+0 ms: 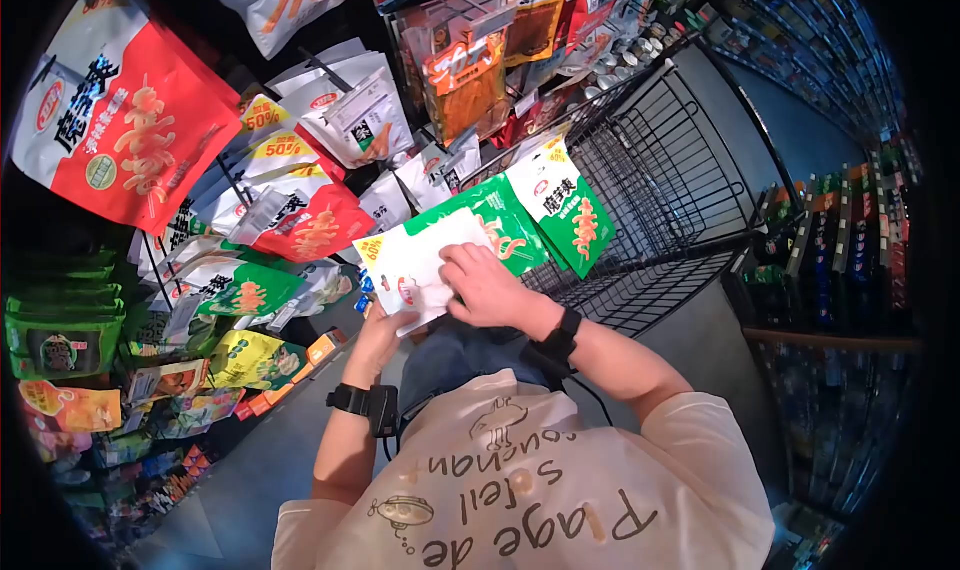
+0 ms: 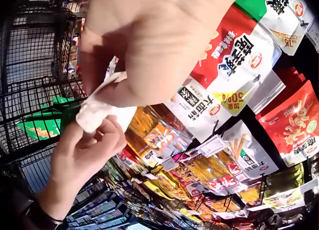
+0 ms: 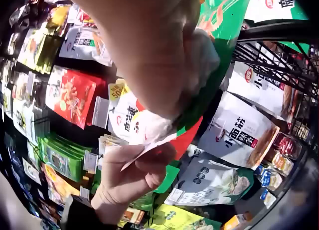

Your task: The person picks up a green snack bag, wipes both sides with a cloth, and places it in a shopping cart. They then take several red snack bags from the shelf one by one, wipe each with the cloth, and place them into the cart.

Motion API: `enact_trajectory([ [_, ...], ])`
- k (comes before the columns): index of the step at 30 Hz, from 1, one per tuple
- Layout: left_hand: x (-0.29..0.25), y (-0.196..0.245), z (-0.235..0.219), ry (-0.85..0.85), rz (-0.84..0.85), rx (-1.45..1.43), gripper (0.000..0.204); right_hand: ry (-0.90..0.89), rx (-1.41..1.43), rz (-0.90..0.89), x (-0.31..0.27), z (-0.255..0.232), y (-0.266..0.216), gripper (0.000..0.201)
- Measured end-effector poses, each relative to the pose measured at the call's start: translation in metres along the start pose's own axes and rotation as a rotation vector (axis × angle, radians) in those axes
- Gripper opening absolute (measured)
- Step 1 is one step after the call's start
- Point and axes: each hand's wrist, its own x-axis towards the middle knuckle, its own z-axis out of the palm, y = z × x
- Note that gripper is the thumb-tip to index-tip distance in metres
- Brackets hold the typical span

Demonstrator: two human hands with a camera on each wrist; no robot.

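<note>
Both hands hold a green-and-white snack bag in front of the person's body. My left hand pinches the bag's white end near its hang hole. On the same white part, the curled fingers of my right hand grip the film, which looks crumpled in the left wrist view between the left hand and the right hand. The bag's green part shows beyond the right hand in the right wrist view. A second green-and-white snack bag lies just beyond, overlapping the cart's edge.
A black wire shopping cart stands ahead to the right. Hanging racks on the left carry red-and-white snack bags, green packets and brown snack packs. Another stocked shelf runs along the right.
</note>
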Motion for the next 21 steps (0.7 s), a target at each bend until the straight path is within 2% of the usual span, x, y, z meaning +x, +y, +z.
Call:
enact_trajectory([
  [1,0.002,-0.002,-0.001,0.033,-0.038,-0.114,0.041,-0.004,0.001,-0.009,0.002,-0.001,-0.002,0.035],
  [2,0.009,-0.009,-0.005,0.042,0.024,-0.267,0.034,0.008,0.011,-0.005,0.002,-0.004,-0.005,0.039],
  [4,0.019,-0.013,-0.008,0.112,-0.008,-0.276,0.033,0.003,-0.053,0.009,0.004,-0.002,-0.010,0.051],
  [5,0.024,-0.014,-0.009,0.175,-0.035,-0.278,0.032,0.000,-0.053,0.007,0.005,0.004,-0.009,0.051],
  [7,0.024,-0.013,-0.004,0.154,-0.043,-0.255,0.034,0.004,-0.210,-0.070,0.007,0.018,-0.003,0.050],
  [8,0.024,-0.016,-0.003,0.169,-0.007,-0.230,0.034,-0.075,-0.221,-0.047,0.005,0.021,0.004,0.048],
  [9,0.025,-0.018,-0.001,0.185,0.032,-0.206,0.035,-0.076,-0.224,-0.052,0.005,0.019,0.011,0.048],
  [11,0.022,-0.019,0.002,0.216,0.060,-0.207,0.036,0.072,-0.401,0.123,0.004,0.012,0.024,0.046],
  [12,0.020,-0.021,0.004,0.249,0.085,-0.212,0.036,0.095,-0.385,0.248,0.001,0.012,0.037,0.046],
  [13,0.019,-0.022,0.005,0.251,0.083,-0.219,0.036,0.165,-0.277,0.373,0.002,0.013,0.047,0.047],
  [15,0.019,-0.016,0.004,0.213,0.066,-0.202,0.036,0.210,-0.110,0.427,0.004,0.015,0.050,0.046],
  [17,0.018,-0.011,0.006,0.218,0.071,-0.176,0.035,0.141,-0.248,0.310,0.007,0.022,0.033,0.046],
  [19,0.019,-0.008,0.006,0.238,0.071,-0.033,0.035,-0.018,-0.282,0.046,0.003,0.037,0.016,0.048],
  [21,0.019,-0.010,0.006,0.233,0.093,0.007,0.034,0.050,-0.159,-0.050,-0.011,0.047,0.005,0.046],
])
